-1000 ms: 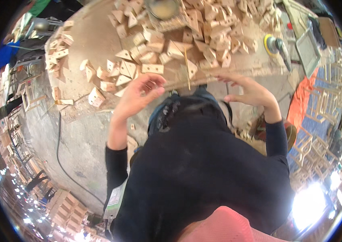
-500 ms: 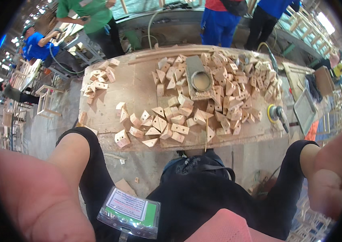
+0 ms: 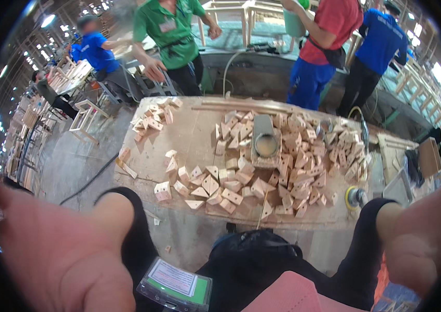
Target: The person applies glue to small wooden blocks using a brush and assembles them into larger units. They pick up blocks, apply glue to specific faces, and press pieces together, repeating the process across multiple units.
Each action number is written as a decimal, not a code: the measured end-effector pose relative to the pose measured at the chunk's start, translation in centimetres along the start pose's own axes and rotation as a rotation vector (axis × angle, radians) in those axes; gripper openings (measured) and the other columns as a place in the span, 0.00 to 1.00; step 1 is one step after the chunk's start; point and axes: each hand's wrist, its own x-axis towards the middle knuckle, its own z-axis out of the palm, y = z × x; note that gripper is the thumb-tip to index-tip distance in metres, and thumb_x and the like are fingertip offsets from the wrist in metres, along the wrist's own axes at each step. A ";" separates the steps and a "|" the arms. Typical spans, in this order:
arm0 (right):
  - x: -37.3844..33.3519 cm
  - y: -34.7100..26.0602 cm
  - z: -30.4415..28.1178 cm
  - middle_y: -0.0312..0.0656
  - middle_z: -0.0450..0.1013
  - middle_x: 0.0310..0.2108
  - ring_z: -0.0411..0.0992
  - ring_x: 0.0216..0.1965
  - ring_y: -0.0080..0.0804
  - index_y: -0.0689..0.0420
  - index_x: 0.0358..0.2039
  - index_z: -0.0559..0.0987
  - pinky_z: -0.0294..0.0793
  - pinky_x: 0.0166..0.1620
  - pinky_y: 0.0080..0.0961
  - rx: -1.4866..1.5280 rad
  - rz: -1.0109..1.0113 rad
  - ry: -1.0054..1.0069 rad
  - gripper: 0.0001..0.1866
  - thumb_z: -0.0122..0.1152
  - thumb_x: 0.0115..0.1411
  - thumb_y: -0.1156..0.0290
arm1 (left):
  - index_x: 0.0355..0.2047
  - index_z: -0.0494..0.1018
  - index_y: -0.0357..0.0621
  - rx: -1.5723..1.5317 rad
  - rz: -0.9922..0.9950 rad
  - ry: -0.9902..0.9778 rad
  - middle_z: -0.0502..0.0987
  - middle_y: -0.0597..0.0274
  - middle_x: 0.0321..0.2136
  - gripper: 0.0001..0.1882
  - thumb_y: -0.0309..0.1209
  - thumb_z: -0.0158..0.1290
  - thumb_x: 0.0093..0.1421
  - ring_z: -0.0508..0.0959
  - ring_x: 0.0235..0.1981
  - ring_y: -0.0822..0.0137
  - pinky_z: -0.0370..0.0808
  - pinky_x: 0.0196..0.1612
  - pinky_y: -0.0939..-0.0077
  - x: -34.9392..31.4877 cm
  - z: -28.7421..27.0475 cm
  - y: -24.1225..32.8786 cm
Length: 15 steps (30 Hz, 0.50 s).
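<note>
My left hand is raised very close at the left side of the view, large and blurred, its fingers running out of sight. At the right edge my right hand is held up in the same way, with the fingers hidden. I see nothing held in either one. Beyond them, drilled wooden corner blocks lie scattered over a plywood-topped table. Among the blocks sits a wooden box-like stand with a grey top and a round container on it. An orbital sander with a yellow rim rests at the table's right end.
A badge holder hangs over my front. Across the table stand people in green, red and blue shirts. A wooden stool frame is on the floor at left. A grey tray lies at right.
The view has tilted up, so the table sits lower and more of the people shows. Both my hands stay raised at the sides. The person in green now has both arms apart.
</note>
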 end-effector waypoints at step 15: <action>-5.4 -8.4 -4.1 0.32 0.74 0.46 0.71 0.48 0.21 0.50 0.40 0.78 0.68 0.43 0.24 0.454 0.025 0.110 0.16 0.68 0.49 0.66 | 0.44 0.73 0.51 0.059 -0.085 0.059 0.74 0.69 0.35 0.16 0.35 0.57 0.54 0.71 0.37 0.74 0.69 0.36 0.78 -5.2 14.4 11.2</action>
